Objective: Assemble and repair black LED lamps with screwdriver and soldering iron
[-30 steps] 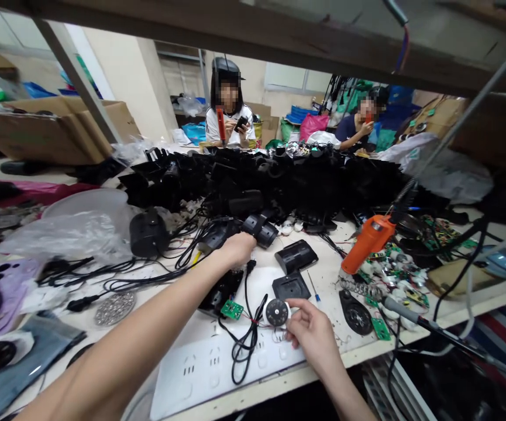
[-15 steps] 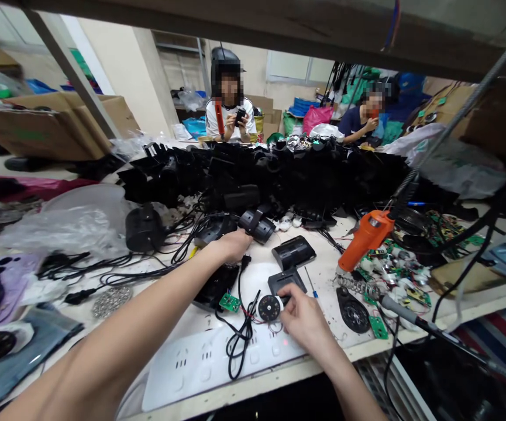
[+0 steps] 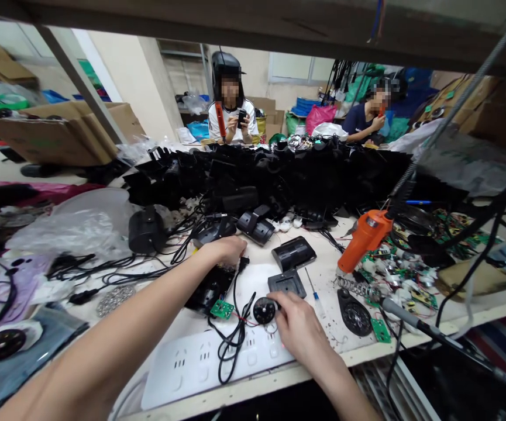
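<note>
Right hand: pinches the right edge of the round black disc, near the white power strip. Less white border shows than a second ago; the disc appears turned, not released. Green circuit board: left of the disc. Left hand: just near of the strapped black housing (fingertips hidden; grip cannot be determined). Orange power tool: farther right.

Pale workbench, white power strip at near edge, black plastic pile far, green circuit board right.
</note>
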